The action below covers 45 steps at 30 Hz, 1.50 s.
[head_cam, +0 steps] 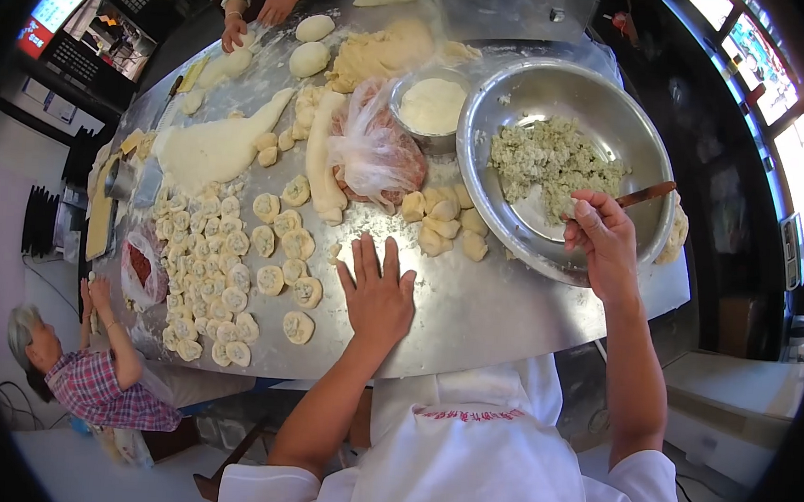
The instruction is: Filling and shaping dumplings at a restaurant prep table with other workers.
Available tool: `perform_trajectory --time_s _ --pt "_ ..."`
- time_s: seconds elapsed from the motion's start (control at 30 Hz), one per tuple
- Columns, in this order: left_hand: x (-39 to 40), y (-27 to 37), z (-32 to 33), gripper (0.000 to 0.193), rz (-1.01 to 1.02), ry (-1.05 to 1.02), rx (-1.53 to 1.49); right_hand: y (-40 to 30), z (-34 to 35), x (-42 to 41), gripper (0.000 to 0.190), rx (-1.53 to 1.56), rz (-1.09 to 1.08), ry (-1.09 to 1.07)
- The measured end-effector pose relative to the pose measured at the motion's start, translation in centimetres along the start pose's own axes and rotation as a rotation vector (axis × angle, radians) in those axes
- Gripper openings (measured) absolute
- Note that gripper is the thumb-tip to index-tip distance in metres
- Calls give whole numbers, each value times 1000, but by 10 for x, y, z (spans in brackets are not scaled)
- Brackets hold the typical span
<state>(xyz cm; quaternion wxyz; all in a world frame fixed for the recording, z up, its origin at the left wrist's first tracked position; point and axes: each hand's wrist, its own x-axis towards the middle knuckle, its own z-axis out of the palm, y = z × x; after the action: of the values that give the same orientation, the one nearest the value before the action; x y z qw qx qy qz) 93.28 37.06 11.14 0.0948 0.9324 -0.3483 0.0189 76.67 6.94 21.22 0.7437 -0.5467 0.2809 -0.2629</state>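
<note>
My left hand (380, 298) lies palm down on the steel tabletop (487, 318), its fingers apart and nothing held. To its left sit dough rounds topped with pale green filling (299, 243). My right hand (599, 246) is raised over the near right side of a large steel bowl (472, 179), fingertips drawn together. Whether a bit of filling is pinched between them is unclear. Crumbly pale green filling (552, 160) lies in the bowl, just beyond those fingers. A utensil's brown handle (647, 195) rests against the bowl's right rim, behind my hand.
Dough lumps (442, 219), a plastic bag of reddish filling (377, 146), a dough roll (323, 156) and a flour container (431, 108) stand beyond my left hand. Many filled rounds (204, 266) crowd the left. One co-worker's hands (253, 24) touch dough at the far side; another person (95, 363) works at left.
</note>
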Motion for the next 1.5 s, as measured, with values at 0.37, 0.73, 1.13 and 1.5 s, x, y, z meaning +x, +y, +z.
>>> perform_trajectory --time_s 0.37,0.73,1.13,1.5 --pt "-52 -38 -34 42 115 134 -84 -3 -2 -14 28 138 -65 13" --pt "-47 13 -61 56 -428 -273 -2035 48 105 -92 22 2 302 -298" --pt "-46 23 -51 40 -150 -273 -1594 62 97 -93 20 -44 349 -321" --pt "-37 19 -56 50 -505 -288 -1801 51 116 -100 19 -377 271 -384"
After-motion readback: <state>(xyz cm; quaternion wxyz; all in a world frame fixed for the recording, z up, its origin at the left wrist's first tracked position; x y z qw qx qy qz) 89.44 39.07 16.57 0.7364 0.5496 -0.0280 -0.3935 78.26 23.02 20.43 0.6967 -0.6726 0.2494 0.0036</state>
